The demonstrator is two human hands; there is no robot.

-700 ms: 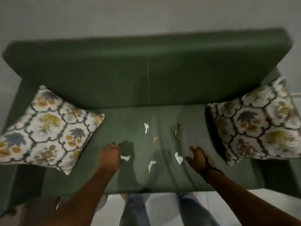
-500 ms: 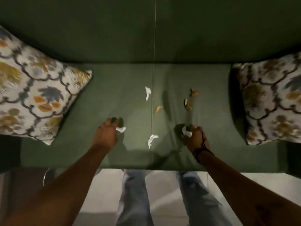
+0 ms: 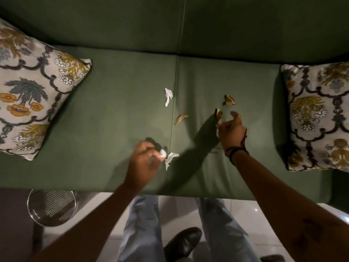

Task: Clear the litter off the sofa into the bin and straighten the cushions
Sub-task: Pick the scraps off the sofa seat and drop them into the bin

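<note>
I see my left hand point(image 3: 142, 160) pinching a crumpled white scrap point(image 3: 162, 153) near the sofa point(image 3: 113, 110) seat's front edge; my right hand point(image 3: 229, 129), fingers curled around white paper, reaches a dry brown leaf point(image 3: 218, 113) mid-seat.

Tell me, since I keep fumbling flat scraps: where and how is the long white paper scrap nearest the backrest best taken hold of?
Pinch the white paper scrap at its crumpled upper end, coming straight down from above. It lies flat on the sofa seat, but that end looks bunched and raised, offering fingertips an edge.
</note>
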